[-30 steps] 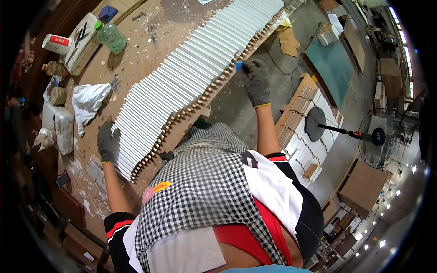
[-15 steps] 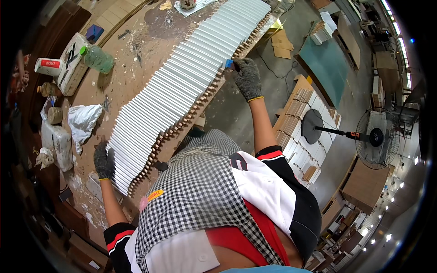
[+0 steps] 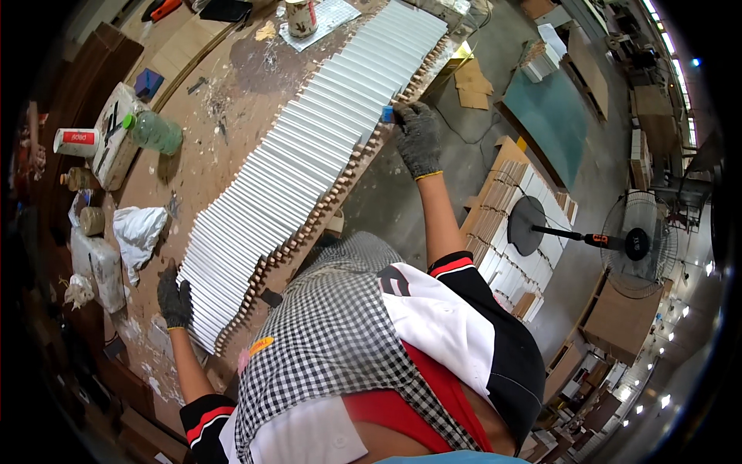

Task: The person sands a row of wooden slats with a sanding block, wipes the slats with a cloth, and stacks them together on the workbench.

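A long row of white-faced wooden strips (image 3: pixel 309 147) lies side by side across a stained workbench (image 3: pixel 232 69), their raw wooden ends facing me. My right hand (image 3: pixel 417 139), in a dark glove, is closed on a small blue object (image 3: pixel 388 114) held against the strips' near ends, toward the far end of the row. My left hand (image 3: pixel 175 298), also gloved, rests flat beside the near end of the row, touching the last strips.
On the bench stand a green plastic bottle (image 3: pixel 153 131), a white crumpled cloth (image 3: pixel 139 232), a can (image 3: pixel 301 15) on paper and a white box (image 3: pixel 116 135). On the floor to my right are stacked wooden pieces (image 3: pixel 502 224), a green panel (image 3: pixel 553 116) and a standing fan (image 3: pixel 638 243).
My right hand with the blue object has slid farther along the strips' ends, away from me. The left hand has stayed at the near end of the row.
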A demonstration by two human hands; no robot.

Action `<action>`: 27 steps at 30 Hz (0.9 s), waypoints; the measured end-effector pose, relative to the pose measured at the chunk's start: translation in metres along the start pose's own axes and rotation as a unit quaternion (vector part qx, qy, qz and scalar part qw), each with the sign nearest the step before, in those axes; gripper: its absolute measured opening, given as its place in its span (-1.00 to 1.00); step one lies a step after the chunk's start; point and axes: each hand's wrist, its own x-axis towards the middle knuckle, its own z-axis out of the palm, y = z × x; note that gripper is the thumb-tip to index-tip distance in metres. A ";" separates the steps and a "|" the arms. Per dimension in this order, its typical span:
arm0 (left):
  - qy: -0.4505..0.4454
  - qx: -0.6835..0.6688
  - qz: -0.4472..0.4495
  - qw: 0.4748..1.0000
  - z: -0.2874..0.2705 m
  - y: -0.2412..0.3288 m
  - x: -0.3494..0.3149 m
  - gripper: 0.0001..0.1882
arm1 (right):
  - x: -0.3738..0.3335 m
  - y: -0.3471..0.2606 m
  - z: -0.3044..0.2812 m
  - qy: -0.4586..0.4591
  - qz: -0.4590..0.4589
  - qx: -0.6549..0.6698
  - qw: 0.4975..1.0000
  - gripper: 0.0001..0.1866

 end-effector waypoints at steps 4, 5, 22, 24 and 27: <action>-0.006 0.023 -0.011 1.000 -0.003 0.004 -0.002 -0.37 | 0.006 0.008 0.002 -0.004 -0.033 -0.007 0.999 -0.63; -0.003 0.034 0.001 0.999 -0.005 0.006 -0.003 -0.37 | 0.010 0.011 -0.001 -0.005 -0.033 -0.007 0.999 -0.63; -0.014 0.043 -0.026 0.999 -0.006 0.013 -0.006 -0.34 | 0.079 0.105 0.022 0.073 0.063 -0.055 0.994 -0.69; -0.018 0.020 -0.022 0.999 -0.011 0.015 -0.003 -0.34 | 0.077 0.106 0.021 0.088 0.096 -0.062 0.990 -0.69; -0.019 0.006 -0.023 1.000 -0.013 0.013 -0.005 -0.33 | 0.068 0.104 0.022 0.108 0.144 -0.018 0.984 -0.66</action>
